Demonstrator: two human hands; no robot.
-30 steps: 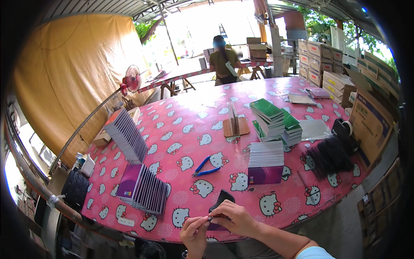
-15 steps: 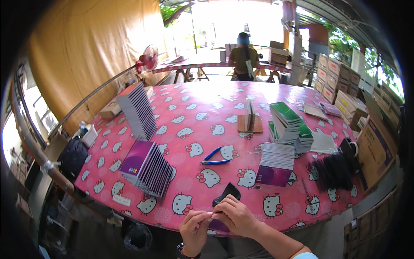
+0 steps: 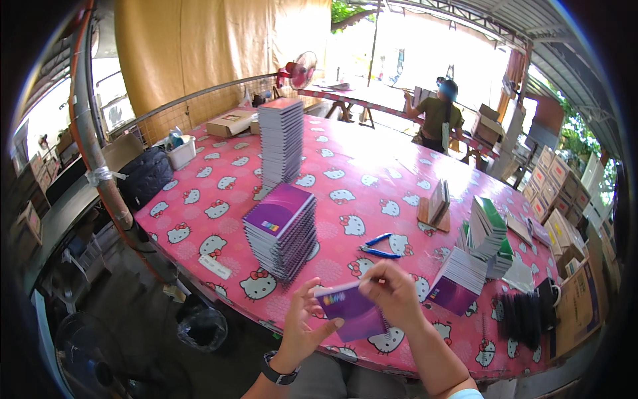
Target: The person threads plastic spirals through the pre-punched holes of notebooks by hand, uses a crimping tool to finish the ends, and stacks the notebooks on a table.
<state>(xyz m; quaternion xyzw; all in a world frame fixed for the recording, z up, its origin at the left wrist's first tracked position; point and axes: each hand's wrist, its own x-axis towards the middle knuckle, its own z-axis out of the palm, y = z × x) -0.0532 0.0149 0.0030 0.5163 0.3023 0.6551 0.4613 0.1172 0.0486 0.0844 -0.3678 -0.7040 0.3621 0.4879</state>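
Between my hands, over the near edge of the table, is a small purple notebook (image 3: 351,312) with its cover up and tilted. A dark spiral binding shows along its right edge. My left hand (image 3: 302,329), with a dark watch at the wrist, holds the notebook's left side; its thumb lies on the cover and its fingers curve by the upper left corner. Closed at the upper right corner is my right hand (image 3: 395,296), its fingertips partly hidden. Beyond it lie blue-handled pliers (image 3: 381,246). To the left stands a stack of purple spiral notebooks (image 3: 279,229).
Behind that rises a tall stack of spiral notebooks (image 3: 280,143). On the right are purple-covered notebooks (image 3: 457,282), green notebooks (image 3: 488,229), a wooden stand (image 3: 434,216), black spiral coils (image 3: 522,318) and a cardboard box (image 3: 578,299). A person (image 3: 438,116) works at a far table.
The view has turned left, shifting the scene rightward. My hands have moved apart from a close pinch, and the purple notebook now shows raised between them. The black piece by my fingers is out of sight.
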